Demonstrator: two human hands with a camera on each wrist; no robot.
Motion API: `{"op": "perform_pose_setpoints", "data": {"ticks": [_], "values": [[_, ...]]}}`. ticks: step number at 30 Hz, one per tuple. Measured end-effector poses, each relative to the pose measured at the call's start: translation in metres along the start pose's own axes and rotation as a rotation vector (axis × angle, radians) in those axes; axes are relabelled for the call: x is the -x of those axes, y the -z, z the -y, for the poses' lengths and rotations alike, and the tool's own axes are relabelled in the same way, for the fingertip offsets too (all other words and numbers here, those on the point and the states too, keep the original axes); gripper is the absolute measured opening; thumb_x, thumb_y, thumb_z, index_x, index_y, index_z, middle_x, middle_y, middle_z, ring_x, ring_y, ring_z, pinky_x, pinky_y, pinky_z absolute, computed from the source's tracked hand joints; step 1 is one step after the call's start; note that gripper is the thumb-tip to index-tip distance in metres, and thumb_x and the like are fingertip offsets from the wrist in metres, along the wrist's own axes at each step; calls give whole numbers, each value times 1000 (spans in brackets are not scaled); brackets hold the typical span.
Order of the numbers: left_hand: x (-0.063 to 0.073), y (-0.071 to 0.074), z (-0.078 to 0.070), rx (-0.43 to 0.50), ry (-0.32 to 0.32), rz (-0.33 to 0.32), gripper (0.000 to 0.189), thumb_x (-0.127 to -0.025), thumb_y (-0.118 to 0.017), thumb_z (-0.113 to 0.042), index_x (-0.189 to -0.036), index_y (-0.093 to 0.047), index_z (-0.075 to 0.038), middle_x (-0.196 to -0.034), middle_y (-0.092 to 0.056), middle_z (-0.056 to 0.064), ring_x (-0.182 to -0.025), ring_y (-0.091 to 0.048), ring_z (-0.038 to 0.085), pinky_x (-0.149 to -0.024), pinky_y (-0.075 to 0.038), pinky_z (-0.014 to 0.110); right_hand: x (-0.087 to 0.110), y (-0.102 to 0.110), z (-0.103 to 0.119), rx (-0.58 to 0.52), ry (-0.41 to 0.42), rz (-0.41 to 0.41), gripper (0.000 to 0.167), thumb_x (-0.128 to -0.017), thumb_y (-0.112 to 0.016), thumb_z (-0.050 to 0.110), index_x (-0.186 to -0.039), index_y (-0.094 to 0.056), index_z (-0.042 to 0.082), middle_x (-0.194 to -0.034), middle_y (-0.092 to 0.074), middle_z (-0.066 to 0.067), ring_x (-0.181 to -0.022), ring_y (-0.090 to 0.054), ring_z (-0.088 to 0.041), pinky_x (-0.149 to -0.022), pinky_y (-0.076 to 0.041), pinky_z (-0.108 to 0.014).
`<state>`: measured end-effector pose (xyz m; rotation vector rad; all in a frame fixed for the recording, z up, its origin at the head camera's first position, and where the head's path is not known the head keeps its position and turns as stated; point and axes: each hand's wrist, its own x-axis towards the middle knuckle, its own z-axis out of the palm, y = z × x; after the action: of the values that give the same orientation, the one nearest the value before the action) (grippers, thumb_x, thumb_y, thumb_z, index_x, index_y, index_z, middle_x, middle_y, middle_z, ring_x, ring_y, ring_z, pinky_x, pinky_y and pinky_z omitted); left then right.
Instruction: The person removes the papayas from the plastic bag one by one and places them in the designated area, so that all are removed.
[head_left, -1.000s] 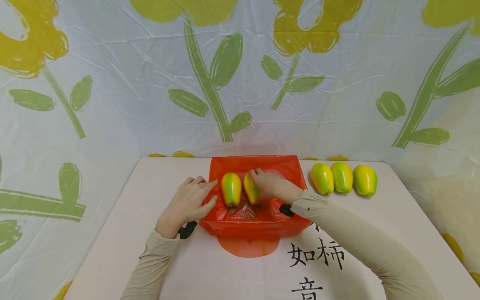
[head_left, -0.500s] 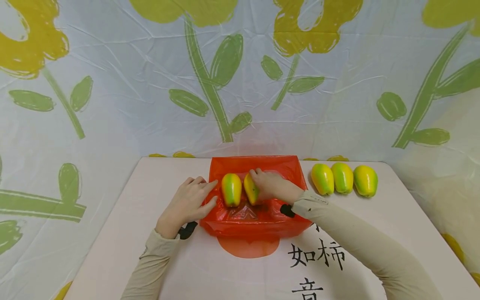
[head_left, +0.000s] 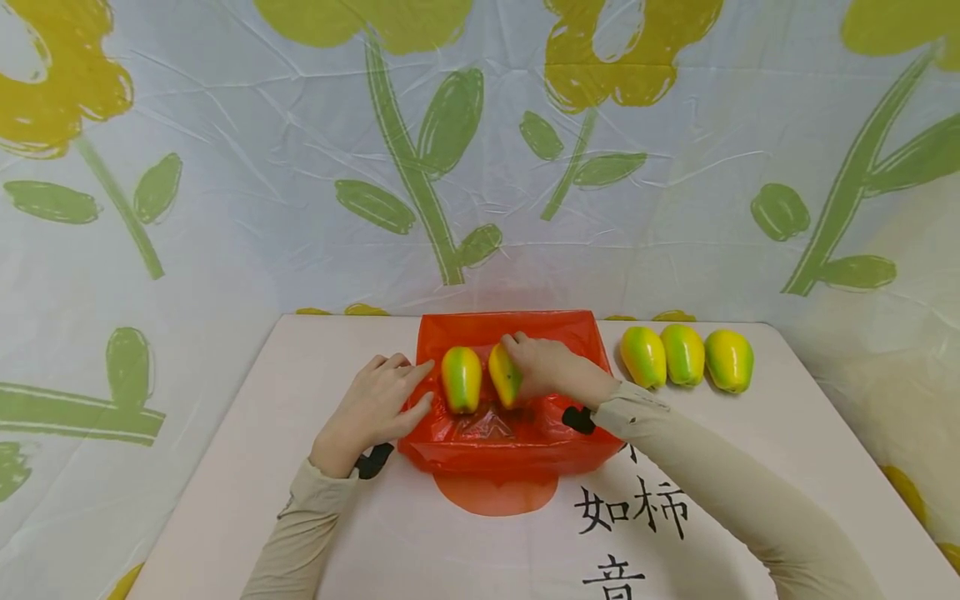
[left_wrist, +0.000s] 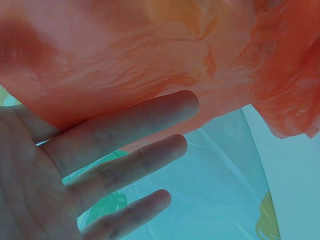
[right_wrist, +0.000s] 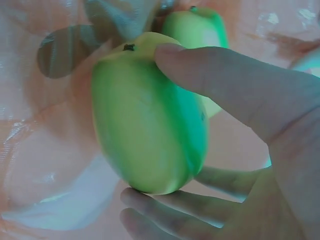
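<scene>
A red plastic bag (head_left: pixel 517 457) stands spread open like a box at the table's middle. My right hand (head_left: pixel 543 364) grips a yellow-green papaya (head_left: pixel 505 377) inside it. In the right wrist view the thumb (right_wrist: pixel 185 62) lies over the stem end of this papaya (right_wrist: pixel 145 120), with fingers under its other end. A second papaya (head_left: pixel 461 379) lies to its left in the bag. My left hand (head_left: pixel 378 400) is at the bag's left side, fingers spread. The left wrist view shows these fingers (left_wrist: pixel 145 117) straight against the outside of the red plastic.
Three more papayas (head_left: pixel 684 356) lie in a row on the table, right of the bag. Behind the table hangs a flower-patterned cloth (head_left: pixel 300 242). Black characters (head_left: pixel 630 508) are printed on the pale table surface (head_left: pixel 450 554).
The right hand has shifted slightly right, and the papaya in it sits a little farther from the other one. The left hand stays at the bag's side.
</scene>
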<state>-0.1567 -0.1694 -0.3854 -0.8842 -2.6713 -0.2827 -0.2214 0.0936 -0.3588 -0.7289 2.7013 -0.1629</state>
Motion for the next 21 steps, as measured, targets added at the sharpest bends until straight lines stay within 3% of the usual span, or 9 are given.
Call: {"op": "perform_pose_setpoints", "data": {"ticks": [11,21], "values": [[0,1,0,6,2,-2,44,-90,-56,-28,-121,-69,-1,-99,-74,11,-95,-60,29,-86,-47,45,19,19,-2,-43,50,-79,89,-70,-88,38,-140,-42,10,-116,-54,-6,-97,-57,-24,-83,-54,-42],[1,1,-1,7,2,3,43,-90,-57,-28,-122,-69,-1,-99,-74,11,-96,-59,29,-86,-47,45,42,37,-2,-50,79,-176,89,-69,-88,36,-141,-43,9,-127,-53,-10,-99,-57,-28,-83,-52,-46]]}}
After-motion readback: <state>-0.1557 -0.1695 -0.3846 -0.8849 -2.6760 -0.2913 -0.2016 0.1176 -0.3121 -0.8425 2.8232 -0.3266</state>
